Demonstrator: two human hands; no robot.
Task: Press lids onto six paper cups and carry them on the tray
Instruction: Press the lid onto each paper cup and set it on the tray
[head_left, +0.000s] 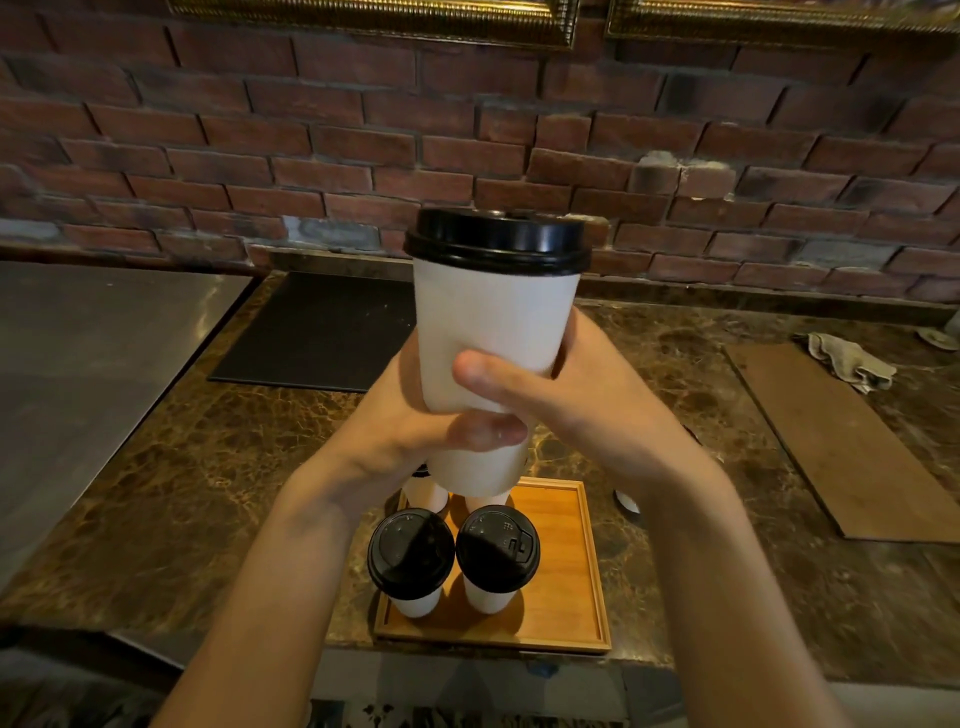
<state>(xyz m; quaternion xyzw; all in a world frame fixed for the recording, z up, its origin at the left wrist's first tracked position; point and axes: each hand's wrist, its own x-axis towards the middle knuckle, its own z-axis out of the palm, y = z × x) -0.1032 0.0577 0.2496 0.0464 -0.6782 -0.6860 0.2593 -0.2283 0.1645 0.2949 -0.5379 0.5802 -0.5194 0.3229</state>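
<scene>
Holding one tall white paper cup (493, 322) with both hands, upright, raised above the tray. Round black plastic lid (497, 239) sits on its rim and looks level all round.

Left hand (410, 415) wraps the lower cup body from the left, with the thumb laid across the front. Right hand (582, 400) wraps from the right, its thumb crossing the front just above the left thumb. The fingers of both hands are clamped round the cup wall; those behind the cup are hidden.

Square light-wood tray (576, 582) sits on the brown marbled stone counter (182, 467), at its near edge. Two more white lidded cups stand side by side in the tray's near-left part: near-left cup (410, 553) and near-right cup (497, 545), their lids almost touching. More white cups (427, 493) stand behind them, mostly hidden by the raised cup, so I can't count them.

Also on the counter:
- black rectangular mat (322, 332), far left
- flat brown board (831, 441), right
- crumpled beige cloth (852, 358) at the board's far end

Grey steel surface (78, 374) on the left, red brick wall (467, 130) behind.
</scene>
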